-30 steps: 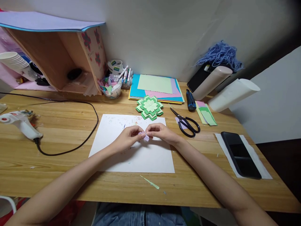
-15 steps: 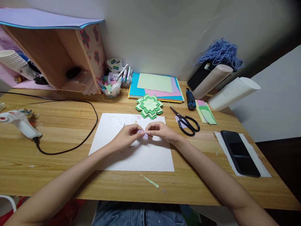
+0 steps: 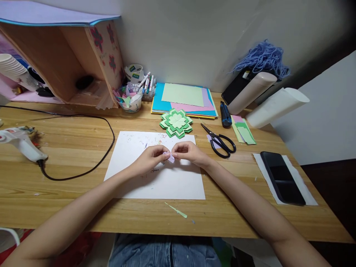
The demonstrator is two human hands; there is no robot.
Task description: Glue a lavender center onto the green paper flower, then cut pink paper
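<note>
Two hands pinch a small piece of lilac paper above a white sheet on a wooden desk.

On the desk, an open box stands far left; the white sheet lies in the middle, a glue gun to its left. The left hand and right hand nearly meet over the sheet, forearms slanting in from the near corners, fingers curled, thumbs toward the near side. Scissors lie to the right; a green paper flower sits at the sheet's far edge. Smallest, the lilac paper is gripped between both hands' thumbs and fingertips. This looks like folding or shaping; the next move seems to call for a light, steady pinch. Any crease is too small to tell.
</note>
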